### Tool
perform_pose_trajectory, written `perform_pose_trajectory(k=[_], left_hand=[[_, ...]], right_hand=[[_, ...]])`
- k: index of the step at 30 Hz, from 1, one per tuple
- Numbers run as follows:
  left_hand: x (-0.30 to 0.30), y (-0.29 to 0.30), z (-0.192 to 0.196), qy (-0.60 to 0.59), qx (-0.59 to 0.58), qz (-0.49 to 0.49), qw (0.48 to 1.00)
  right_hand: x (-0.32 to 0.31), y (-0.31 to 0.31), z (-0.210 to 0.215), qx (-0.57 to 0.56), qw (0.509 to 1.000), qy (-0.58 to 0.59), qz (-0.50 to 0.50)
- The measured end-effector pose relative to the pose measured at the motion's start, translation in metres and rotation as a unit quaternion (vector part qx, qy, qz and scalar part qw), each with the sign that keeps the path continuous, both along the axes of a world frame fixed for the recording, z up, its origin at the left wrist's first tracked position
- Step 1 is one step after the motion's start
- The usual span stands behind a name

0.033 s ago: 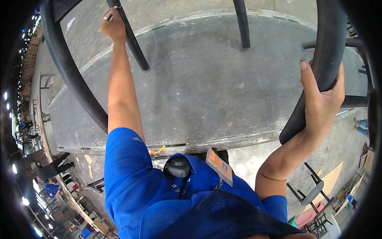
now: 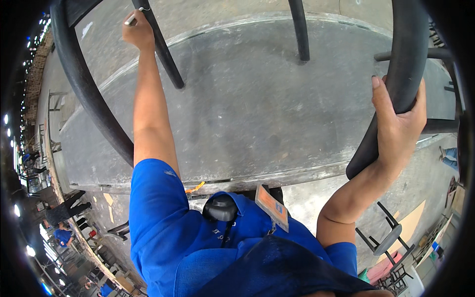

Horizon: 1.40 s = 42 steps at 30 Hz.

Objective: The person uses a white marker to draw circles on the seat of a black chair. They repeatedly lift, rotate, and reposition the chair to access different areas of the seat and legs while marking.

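My right hand (image 2: 400, 126) is wrapped round the thick, curved black leg (image 2: 409, 54) of a chair-like frame, its thumb on the near side. At the far left, my left hand (image 2: 138, 32) is closed in a fist around a small, pale, flat piece (image 2: 130, 20) whose kind I cannot make out. A thin whitish strand or wire end shows above that fist, close against a slim black leg (image 2: 166, 52). The frame stands on a grey, scuffed worktop (image 2: 257, 114). Another thick curved leg (image 2: 91, 94) runs down behind my left arm, and one more slim leg (image 2: 300, 34) rests farther back.
An orange strap end (image 2: 195, 187) lies by the worktop's near edge. A badge (image 2: 272, 207) hangs at my chest. Beyond the edge on the right, a stool (image 2: 388, 240) lies on the floor near more black frames. Other people (image 2: 67, 213) are far off to the left.
My left hand has shifted very slightly left, and the pale piece in it is turned a little. My right hand keeps its hold on the leg.
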<state>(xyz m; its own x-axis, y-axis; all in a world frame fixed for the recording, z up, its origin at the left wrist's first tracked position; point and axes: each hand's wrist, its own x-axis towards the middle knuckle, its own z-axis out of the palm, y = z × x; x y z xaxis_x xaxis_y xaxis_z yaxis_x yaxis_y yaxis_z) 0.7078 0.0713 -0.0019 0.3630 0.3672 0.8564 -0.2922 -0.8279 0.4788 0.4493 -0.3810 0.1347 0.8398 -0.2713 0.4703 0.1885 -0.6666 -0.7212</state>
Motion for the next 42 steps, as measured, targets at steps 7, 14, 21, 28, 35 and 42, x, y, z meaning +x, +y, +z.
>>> perform_pose_trajectory(k=[7, 14, 21, 28, 35, 42], left_hand=[[0.010, -0.005, 0.029, -0.106, -0.294, -0.124, 0.942], [-0.129, -0.086, 0.016, 0.018, -0.049, -0.035, 0.998], [-0.294, -0.198, -0.006, 0.214, -0.227, -0.273, 0.910], [-0.288, -0.279, 0.052, 0.315, -0.394, -0.486, 0.714], [-0.272, -0.321, 0.090, 0.338, -0.140, -0.416, 0.832], [-0.263, -0.347, 0.085, 0.324, -0.317, -0.434, 0.779]], right_hand=[[-0.008, 0.001, -0.004, 0.010, 1.000, 0.007, -0.012], [-0.026, -0.001, -0.010, 0.083, 0.996, 0.029, 0.016], [-0.038, -0.016, -0.016, 0.246, 0.943, 0.148, 0.167], [-0.045, -0.018, -0.025, 0.275, 0.919, 0.153, 0.237], [-0.045, -0.020, -0.029, 0.269, 0.914, 0.152, 0.262], [-0.038, -0.018, -0.028, 0.265, 0.915, 0.155, 0.261]])
